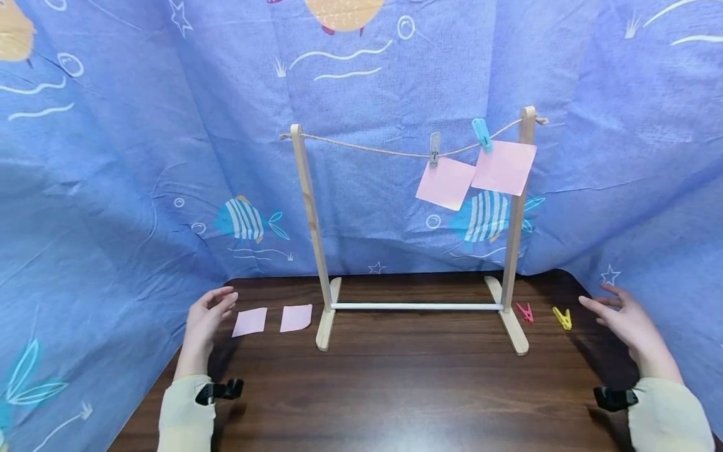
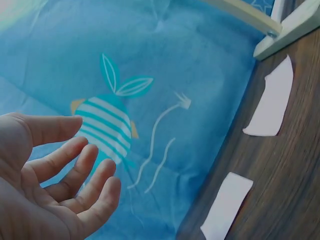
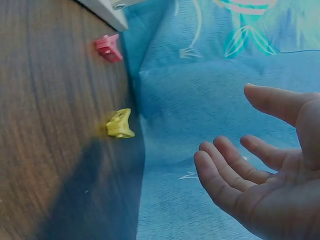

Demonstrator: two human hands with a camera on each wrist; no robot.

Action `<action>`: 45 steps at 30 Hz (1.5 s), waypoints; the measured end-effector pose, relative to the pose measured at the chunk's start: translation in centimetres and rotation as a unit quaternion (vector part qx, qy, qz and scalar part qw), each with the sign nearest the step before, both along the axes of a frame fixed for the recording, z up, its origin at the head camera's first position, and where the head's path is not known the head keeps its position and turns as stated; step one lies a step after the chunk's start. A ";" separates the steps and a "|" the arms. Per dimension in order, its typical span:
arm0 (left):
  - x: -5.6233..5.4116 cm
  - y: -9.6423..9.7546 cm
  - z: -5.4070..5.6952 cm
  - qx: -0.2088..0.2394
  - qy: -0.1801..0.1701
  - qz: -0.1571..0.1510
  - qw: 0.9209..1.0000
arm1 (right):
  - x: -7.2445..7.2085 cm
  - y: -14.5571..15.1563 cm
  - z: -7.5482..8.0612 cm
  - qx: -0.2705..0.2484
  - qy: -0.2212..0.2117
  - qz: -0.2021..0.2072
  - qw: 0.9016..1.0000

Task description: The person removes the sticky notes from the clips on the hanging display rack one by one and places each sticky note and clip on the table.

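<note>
My left hand (image 1: 208,320) hovers at the table's left side with loosely bent fingers and nothing in them. Just right of it lie two pink paper squares (image 1: 250,322), also visible in the left wrist view as pale sheets (image 2: 270,100). On the far right my right hand (image 1: 627,320) is held up, fingers relaxed, palm bare. Nearest to it is a yellow clothespin (image 1: 563,318); a red clothespin (image 1: 525,312) lies further left, beside the stand's foot. Two more pink squares hang from the rope (image 1: 367,149), one by a grey clothespin (image 1: 434,149), one by a blue clothespin (image 1: 482,135).
A wooden stand (image 1: 310,213) with two posts and a white crossbar (image 1: 418,306) stands at the back of the dark wooden table (image 1: 395,389). Its feet stick out toward the front. A blue fish-patterned cloth (image 1: 367,232) hangs behind and at both sides.
</note>
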State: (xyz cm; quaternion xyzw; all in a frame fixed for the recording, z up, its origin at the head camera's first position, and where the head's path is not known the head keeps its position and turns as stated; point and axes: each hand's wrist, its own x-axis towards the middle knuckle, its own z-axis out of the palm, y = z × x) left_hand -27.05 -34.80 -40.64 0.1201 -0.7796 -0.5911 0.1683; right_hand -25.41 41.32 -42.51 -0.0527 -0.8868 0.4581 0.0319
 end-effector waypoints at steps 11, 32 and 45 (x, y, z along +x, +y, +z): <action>-0.6 3.9 1.1 0.016 0.046 -0.046 0.998 | 0.4 -1.9 1.9 -0.019 0.111 -0.021 0.993; -2.7 17.3 6.4 0.018 0.139 -0.248 0.959 | 3.2 -9.9 9.9 -0.066 0.287 -0.056 0.954; -4.7 22.6 10.8 0.033 0.168 -0.314 0.934 | 3.2 -15.0 17.6 -0.118 0.390 -0.037 0.913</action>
